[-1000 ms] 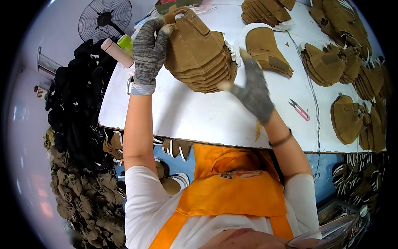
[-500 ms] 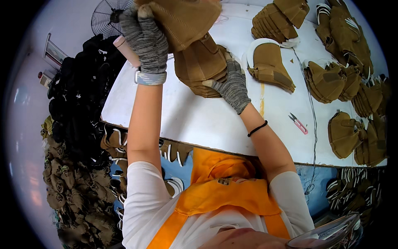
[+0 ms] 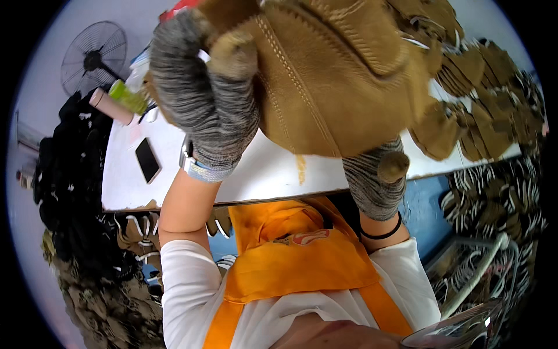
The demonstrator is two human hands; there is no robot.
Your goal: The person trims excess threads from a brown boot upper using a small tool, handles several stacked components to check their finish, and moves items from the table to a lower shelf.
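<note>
A brown suede shoe upper with rows of pale stitching is held up close in front of me and fills the upper middle of the head view. My left hand, in a grey knitted glove with brown fingertips, grips its left side, fingers and thumb closed on it. Below its lower right edge is my right hand, in a matching glove. The right thumb shows; the other fingers are hidden behind the upper, against which the hand is closed. Behind the piece lies the white table.
Several stacks of brown uppers cover the table's right side. A black phone, a pink bottle and a green container are at the left. A fan stands beyond. Black pieces are heaped beside the table.
The brown upper has come up much closer to my view. My right hand has moved from the stacked uppers to the raised piece's lower edge. The view has shifted, bringing in the phone.
</note>
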